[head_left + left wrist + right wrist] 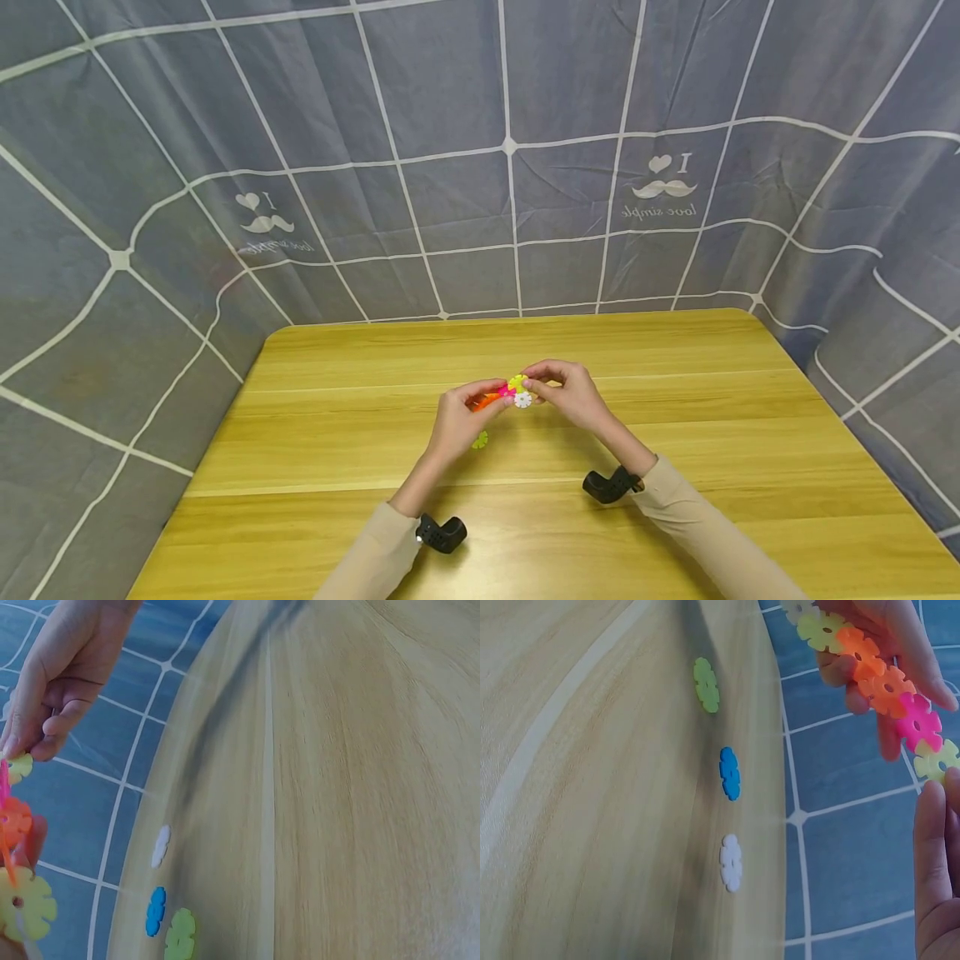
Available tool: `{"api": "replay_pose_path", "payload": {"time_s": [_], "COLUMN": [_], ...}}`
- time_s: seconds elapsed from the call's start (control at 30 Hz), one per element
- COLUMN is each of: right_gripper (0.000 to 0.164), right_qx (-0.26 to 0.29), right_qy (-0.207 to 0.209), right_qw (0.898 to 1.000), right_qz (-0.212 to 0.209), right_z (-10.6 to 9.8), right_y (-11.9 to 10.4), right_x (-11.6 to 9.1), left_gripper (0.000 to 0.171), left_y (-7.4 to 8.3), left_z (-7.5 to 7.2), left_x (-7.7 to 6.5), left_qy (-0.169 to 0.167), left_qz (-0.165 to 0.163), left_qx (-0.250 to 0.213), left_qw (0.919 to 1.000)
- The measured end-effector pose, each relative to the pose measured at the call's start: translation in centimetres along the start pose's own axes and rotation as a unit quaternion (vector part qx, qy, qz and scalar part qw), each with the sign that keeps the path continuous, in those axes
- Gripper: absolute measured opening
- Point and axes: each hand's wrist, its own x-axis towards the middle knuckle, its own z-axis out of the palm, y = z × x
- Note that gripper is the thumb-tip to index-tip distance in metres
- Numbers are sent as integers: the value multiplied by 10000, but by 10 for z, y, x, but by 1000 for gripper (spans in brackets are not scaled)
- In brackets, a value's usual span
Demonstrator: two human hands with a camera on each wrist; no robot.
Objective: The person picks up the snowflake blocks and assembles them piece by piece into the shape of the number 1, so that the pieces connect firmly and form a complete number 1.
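"If we begin with the chain of discs (876,688), where is it?"

"Between the left hand (456,418) and the right hand (576,397), held up off the table (525,533). The right wrist view shows six notched discs in it: a pale disc (798,609), a yellow disc (814,631), two orange discs (864,667), a pink disc (924,733) and an end yellow disc (930,763)."

"How far along would you call it?"

"Well on, I'd judge. Most of the row looks linked, each disc overlapping its neighbour. The end yellow disc overlaps the pink one, but I can't tell whether that joint is fully seated; it looks like the one being worked on. Three loose discs are unattached."

"Which way does the chain point?"

"Its long axis runs aslant in the head view, from the left hand out to the right and slightly away from the wearer. The end yellow disc forms the right tip, the pale one the opposite end."

"And the grips?"

"Left fingers and thumb hold the chain around its orange part; right thumb and fingertips pinch the end yellow disc."

"Farther out?"

"A lime disc (706,685), a blue disc (730,774) and a white disc (731,863) lie on the tabletop in a row, apart from one another. Beyond hangs a grey curtain (570,92) with white lines."
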Motion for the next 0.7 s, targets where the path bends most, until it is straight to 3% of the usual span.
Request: {"api": "replay_pose_path", "payload": {"time_s": [0.13, 0.33, 0.6, 0.7], "right_gripper": [18, 17, 14, 14], "right_qx": [82, 99, 118, 131], "right_qy": [-27, -39, -114, -119], "right_qw": [10000, 9999, 9997, 9996], "right_qz": [-13, -1, -176, -200], "right_z": [1, 3, 7, 8], "right_y": [-1, 0, 2, 2], "right_x": [0, -1, -2, -2], "left_gripper": [24, 24, 17, 14], "left_y": [-18, -25, -23, -7], "left_z": [5, 6, 7, 4], "left_x": [4, 7, 7, 4], "left_qy": [77, 55, 165, 203], "left_qz": [-24, 80, -114, -143], "left_qx": [-73, -143, -95, 35], "left_qw": [9999, 9999, 9998, 9997]}}
